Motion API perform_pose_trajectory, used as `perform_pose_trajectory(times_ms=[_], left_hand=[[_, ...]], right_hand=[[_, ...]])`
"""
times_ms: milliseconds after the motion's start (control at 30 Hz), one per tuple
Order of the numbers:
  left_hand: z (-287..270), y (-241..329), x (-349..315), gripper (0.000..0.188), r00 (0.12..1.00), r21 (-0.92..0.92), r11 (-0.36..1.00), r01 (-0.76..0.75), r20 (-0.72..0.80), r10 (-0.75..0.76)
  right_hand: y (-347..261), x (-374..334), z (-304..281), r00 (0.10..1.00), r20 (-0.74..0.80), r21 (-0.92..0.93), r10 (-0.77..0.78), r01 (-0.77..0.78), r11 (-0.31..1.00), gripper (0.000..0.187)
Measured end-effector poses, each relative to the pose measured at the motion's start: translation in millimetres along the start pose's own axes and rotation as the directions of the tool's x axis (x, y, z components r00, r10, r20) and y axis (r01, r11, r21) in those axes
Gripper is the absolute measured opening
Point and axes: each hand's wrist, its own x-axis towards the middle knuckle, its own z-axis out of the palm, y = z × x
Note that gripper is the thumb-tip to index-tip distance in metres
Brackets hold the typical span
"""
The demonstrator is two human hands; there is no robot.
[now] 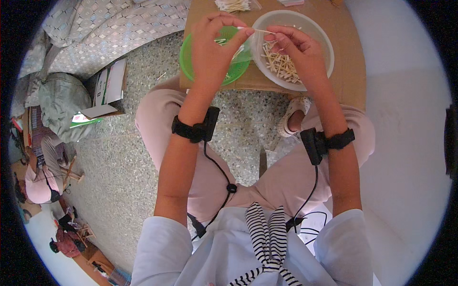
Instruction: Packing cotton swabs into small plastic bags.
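Observation:
A thin cotton swab (261,31) is stretched level between my two hands, above the gap between two containers. My left hand (215,47) pinches one end of it, and the fingertips of my right hand (299,47) close on the other. Below my left hand stands a green plastic basket (186,62), partly covered by that hand, with some swabs and what looks like a clear plastic bag in it. Under my right hand is a white bowl (330,40) holding a loose heap of cotton swabs (281,66).
Both containers stand on a cardboard-topped table (350,57). A bundle of swabs (233,5) in clear plastic lies at its far edge. A white wall (405,119) rises at the right. Leftward are an open carton (109,86), a grey-green sack (62,100) and two seated people.

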Motion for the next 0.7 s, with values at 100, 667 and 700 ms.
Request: perform_pose_trajectory(times_ms=[100,667,700], left_hand=[[-6,-2,1,0.019,0.999,-0.013,0.999,0.037,0.031,-0.036],[-15,-26,4,0.048,0.941,0.114,0.983,-0.146,0.321,0.103],[-14,-31,-2,0.048,0.942,0.118,0.982,-0.146,0.32,0.101]], right_hand=[[-1,-1,3,0.999,0.04,-0.015,0.009,-0.009,1.0,0.023],[-6,2,-43,0.982,0.046,-0.713,-0.181,0.159,0.682,0.02],[-7,-1,-41,0.977,0.097,-0.695,-0.191,0.203,0.69,0.02]])
